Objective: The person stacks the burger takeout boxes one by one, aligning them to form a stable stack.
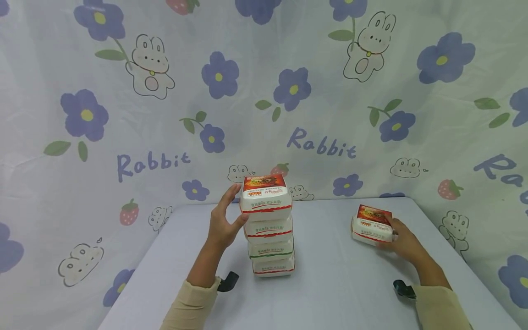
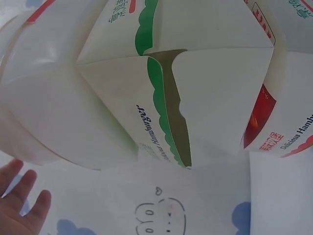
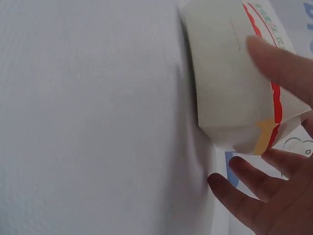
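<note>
Several paper hamburger boxes stand in a slightly uneven stack, its top box printed with a burger picture. Most have red wavy trim; a lower box has green trim, and its side flap gapes in the left wrist view. My left hand is at the left side of the top box, fingers spread and thumb near its front corner; contact is unclear. Off to the right, my right hand holds a separate hamburger box at its right end, the thumb against the front face.
Both boxes and stack are on a white-covered table. Behind hangs a curtain with rabbits, flowers and lettering. Dark curved pieces show beside each sleeve cuff.
</note>
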A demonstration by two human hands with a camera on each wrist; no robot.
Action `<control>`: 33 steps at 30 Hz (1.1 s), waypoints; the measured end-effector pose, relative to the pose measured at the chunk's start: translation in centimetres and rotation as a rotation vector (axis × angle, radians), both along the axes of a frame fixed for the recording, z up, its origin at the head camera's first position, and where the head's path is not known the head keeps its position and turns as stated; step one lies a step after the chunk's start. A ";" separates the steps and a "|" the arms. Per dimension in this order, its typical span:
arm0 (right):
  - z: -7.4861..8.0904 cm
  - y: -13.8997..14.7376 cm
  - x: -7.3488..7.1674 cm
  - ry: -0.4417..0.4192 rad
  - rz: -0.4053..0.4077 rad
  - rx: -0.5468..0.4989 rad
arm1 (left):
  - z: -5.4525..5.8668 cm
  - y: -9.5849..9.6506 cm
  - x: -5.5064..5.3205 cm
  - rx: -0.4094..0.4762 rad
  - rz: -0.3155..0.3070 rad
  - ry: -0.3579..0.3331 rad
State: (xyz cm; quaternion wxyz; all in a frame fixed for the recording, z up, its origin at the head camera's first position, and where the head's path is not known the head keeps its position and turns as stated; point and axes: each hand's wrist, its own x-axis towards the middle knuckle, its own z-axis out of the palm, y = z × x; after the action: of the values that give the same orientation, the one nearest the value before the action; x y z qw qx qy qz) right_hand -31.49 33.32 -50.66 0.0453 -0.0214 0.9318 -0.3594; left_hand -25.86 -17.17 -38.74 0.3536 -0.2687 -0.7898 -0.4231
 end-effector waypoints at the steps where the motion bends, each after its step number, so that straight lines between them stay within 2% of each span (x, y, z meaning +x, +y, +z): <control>1: -0.1 0.0 0.0 -0.006 -0.004 -0.004 | 0.0 0.0 0.0 0.002 -0.002 0.001; 6: -0.2 -0.2 -0.1 -0.001 -0.018 -0.019 | 0.0 0.0 -0.1 0.012 -0.021 0.004; 11: 0.1 -0.4 0.3 0.011 -0.030 -0.040 | 0.2 0.0 -0.2 0.005 -0.014 0.005; 17: 1.2 -0.8 0.6 0.004 -0.038 -0.059 | 0.4 0.3 -0.2 0.001 -0.003 0.003; 23: 1.9 -1.1 0.5 0.037 -0.034 -0.043 | 0.5 0.4 -0.2 0.010 0.004 -0.009; 33: 2.9 -1.8 0.4 0.032 -0.039 -0.048 | 0.8 0.6 -0.3 0.016 -0.023 0.005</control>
State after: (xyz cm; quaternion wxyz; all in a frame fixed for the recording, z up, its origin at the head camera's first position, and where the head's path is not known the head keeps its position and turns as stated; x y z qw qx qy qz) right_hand -31.07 31.56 -47.74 0.0226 -0.0102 0.9239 -0.3819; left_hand -26.17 -16.56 -37.92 0.3526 -0.2759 -0.7825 -0.4328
